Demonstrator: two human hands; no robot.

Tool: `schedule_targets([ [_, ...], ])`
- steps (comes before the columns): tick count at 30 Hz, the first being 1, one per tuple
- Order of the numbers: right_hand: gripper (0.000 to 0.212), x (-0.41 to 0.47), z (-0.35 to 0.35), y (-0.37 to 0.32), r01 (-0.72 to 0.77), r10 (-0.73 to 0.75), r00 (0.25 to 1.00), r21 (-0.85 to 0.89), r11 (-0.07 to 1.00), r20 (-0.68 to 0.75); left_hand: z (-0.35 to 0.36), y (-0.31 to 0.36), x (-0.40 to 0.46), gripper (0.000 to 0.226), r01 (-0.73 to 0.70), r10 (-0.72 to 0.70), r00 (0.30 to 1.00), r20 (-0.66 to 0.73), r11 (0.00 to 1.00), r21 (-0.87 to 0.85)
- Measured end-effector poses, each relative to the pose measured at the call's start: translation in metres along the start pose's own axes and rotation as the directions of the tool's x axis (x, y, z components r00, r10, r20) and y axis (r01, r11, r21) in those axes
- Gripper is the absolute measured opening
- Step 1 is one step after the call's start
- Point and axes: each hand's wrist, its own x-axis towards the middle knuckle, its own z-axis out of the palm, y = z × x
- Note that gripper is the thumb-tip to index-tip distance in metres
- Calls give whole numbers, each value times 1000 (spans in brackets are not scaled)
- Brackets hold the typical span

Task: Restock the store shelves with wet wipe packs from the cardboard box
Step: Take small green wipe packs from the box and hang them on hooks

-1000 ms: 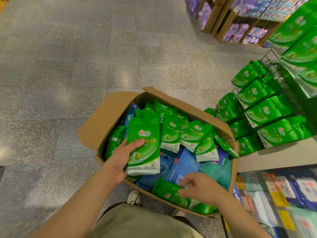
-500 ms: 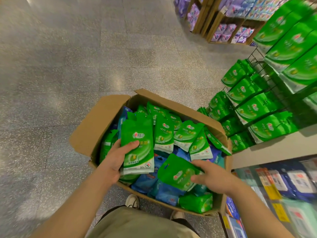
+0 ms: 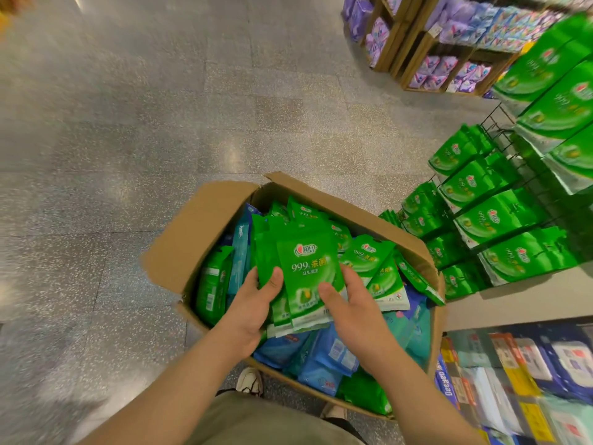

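Observation:
An open cardboard box [image 3: 195,232] stands on the floor in front of me, filled with green and blue wet wipe packs. Over its middle I hold a small stack of green wet wipe packs [image 3: 306,271]. My left hand [image 3: 253,308] grips the stack from the left, thumb on its front. My right hand [image 3: 349,305] holds its right side, thumb on the front pack. Blue packs [image 3: 324,354] lie under my wrists. To the right, green packs hang on the wire shelf hooks [image 3: 500,220].
A grey ledge [image 3: 526,300] runs under the hooks, with blue and mixed packs [image 3: 519,374] on a lower shelf at the bottom right. Wooden shelves with purple packs [image 3: 439,69] stand at the far right. Speckled floor lies to the left. My shoe [image 3: 250,382] shows beneath the box.
My right hand lifted a green pack from the box's near side and brought it onto the pack in my left hand. Both hands now hold the stack.

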Motion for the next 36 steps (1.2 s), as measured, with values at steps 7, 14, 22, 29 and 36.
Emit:
schedule_targets([
  [7, 25, 5, 24, -1, 115, -115, 993, -214, 970, 12, -2, 3, 6, 105, 10, -6, 1000, 30, 991, -136],
  [14, 32, 49, 4, 14, -125, 97, 967, -106, 986, -237, -22, 3, 8, 87, 56, -61, 998, -21, 981, -183],
  [22, 83, 122, 27, 69, -313, 227, 926, -278, 908, -301, -47, 3, -6, 52, 124, -127, 992, 6, 957, -263],
  [29, 36, 91, 11, 32, -250, 284, 913, 148, 957, -292, -54, 4, -12, 74, 100, -105, 994, -6, 955, -279],
  [36, 38, 36, -1, -16, -28, 54, 997, 385, 923, -56, -36, 10, -2, 123, 93, -86, 996, 38, 963, -254],
])
